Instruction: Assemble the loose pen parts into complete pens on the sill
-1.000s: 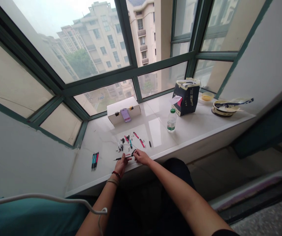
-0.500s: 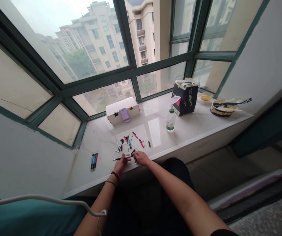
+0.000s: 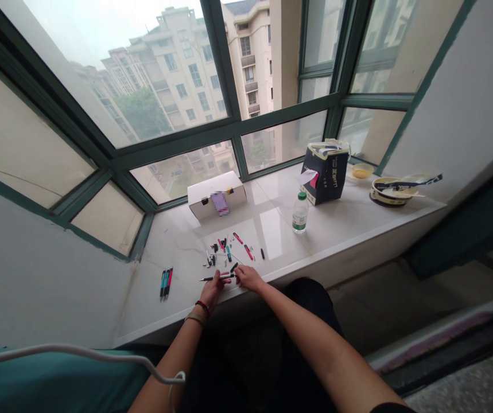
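My left hand (image 3: 212, 289) is closed around a slim pen (image 3: 206, 279), its pointed tip toward the left. At the pen's rear end, my right hand (image 3: 248, 277) pinches a small black pen part (image 3: 234, 267); whether the part is joined to the pen I cannot tell. Just beyond both hands lie scattered pen parts: a pink barrel (image 3: 248, 252), another pink piece (image 3: 237, 238), a teal piece (image 3: 228, 253) and several small black and metal bits. A black grip piece (image 3: 262, 253) lies apart to their right. Three pens (image 3: 166, 283) rest side by side on the left.
The white windowsill (image 3: 280, 267) carries a white box (image 3: 216, 198) at the back, a green-capped bottle (image 3: 300, 215), a dark paper bag (image 3: 326, 175), a small yellowish cup (image 3: 362, 171) and a food bowl (image 3: 388, 195). A white cable (image 3: 78, 349) crosses the lower left.
The camera view has shifted slightly. Both hands stay together at the pen in nearly the same pose, and the loose parts lie as before.
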`<state>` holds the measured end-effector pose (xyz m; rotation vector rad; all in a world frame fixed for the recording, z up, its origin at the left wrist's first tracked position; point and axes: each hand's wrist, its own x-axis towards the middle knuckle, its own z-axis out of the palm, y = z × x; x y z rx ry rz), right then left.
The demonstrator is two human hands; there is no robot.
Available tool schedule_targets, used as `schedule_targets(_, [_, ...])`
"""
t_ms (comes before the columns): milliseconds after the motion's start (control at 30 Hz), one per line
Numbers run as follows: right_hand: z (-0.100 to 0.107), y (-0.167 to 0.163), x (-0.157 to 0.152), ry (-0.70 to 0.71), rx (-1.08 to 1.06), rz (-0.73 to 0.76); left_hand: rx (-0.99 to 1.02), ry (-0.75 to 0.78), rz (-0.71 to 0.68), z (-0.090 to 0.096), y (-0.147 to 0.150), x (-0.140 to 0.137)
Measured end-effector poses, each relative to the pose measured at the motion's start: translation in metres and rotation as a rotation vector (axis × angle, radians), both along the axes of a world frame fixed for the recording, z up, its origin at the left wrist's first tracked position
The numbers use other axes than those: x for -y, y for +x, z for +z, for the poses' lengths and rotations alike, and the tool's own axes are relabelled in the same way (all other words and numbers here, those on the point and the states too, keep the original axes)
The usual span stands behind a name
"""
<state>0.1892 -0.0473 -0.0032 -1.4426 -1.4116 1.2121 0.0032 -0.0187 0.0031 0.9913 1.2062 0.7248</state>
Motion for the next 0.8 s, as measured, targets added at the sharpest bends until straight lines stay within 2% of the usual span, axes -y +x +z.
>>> schedule_targets(100, [0.001, 0.001, 0.001, -0.022, -0.038, 0.026, 0.008, -0.007, 0.007, 0.000, 0.000, 0.000])
schedule_targets(367, [0.007, 0.001, 0.003, 0.028, 0.138, 0.014, -0.004, -0.013, 0.001, 0.002, 0.000, 0.001])
schedule_targets(600, [0.008, 0.003, 0.004, 0.041, 0.125, 0.060, 0.025, -0.012, 0.020, 0.002, 0.001, 0.002])
schedule_targets(800, [0.011, 0.001, 0.005, 0.057, 0.186, 0.031, 0.052, -0.019, 0.029, 0.001, 0.001, 0.002])
